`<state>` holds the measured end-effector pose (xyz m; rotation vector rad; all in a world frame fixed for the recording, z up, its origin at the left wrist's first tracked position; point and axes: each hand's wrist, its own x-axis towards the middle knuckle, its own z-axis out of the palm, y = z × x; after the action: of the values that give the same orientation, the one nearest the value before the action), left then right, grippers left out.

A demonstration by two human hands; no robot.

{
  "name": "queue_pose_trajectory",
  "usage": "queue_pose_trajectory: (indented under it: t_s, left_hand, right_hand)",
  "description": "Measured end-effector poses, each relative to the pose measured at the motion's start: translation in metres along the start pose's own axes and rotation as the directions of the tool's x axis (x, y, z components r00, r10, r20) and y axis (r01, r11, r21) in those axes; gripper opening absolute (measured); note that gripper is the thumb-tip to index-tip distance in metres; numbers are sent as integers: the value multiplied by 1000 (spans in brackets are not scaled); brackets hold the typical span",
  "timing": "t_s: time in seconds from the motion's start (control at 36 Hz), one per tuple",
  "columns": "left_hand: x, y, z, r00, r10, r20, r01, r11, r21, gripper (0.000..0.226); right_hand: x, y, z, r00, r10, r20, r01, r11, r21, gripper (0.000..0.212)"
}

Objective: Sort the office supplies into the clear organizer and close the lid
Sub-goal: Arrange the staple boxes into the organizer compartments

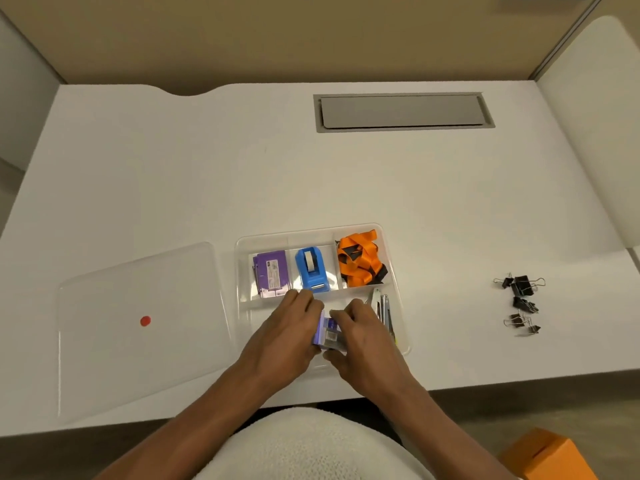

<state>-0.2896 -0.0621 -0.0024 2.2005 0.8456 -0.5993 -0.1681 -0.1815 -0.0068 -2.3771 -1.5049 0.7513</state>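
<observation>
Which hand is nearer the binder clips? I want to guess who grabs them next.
Right. The right hand is over the organizer, well left of the binder clips; the left hand is farther left.

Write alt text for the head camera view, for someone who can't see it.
Both hands, left hand and right hand, hold a small purple box over a clear organizer on a white desk. Its lid lies left; binder clips wait right.
</observation>
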Motion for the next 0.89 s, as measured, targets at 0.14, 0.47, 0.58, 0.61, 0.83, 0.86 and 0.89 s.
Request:
queue_pose_trajectory:
  t_s: [0.14,0.47,0.58,0.61,0.83,0.86,0.89]
  left_hand:
    - [9,3,-1,986,150,-73,-125,955,269,68]
    - [9,16,-11,964,202,-174,-104,887,449,79]
    - [10,9,0,963,246,-110,-164,860,483,61]
    - [12,8,-1,968,241,-75,-174,851,496,62]
    - [24,11,-9,947,259,-190,-163,897,410,49]
    - [25,11,-12,943,242,-227,-145,916,374,44]
    - [25,12,-16,945,216,-245,-123,931,344,41]
  right_hand:
    - [-5,7,-5,996,79,30,-81,995,57,75]
    - [-13,14,9,999,2,-45,1,997,79,37]
    - [-13,13,15,992,-53,-111,51,999,-15,20]
    - [-13,13,16,992,-56,-117,54,998,-25,19]
    - [-19,27,12,973,67,-220,-63,998,26,15]
    - [-19,29,9,968,85,-235,-76,996,48,14]
    - [-19,32,6,964,96,-249,-81,994,70,13]
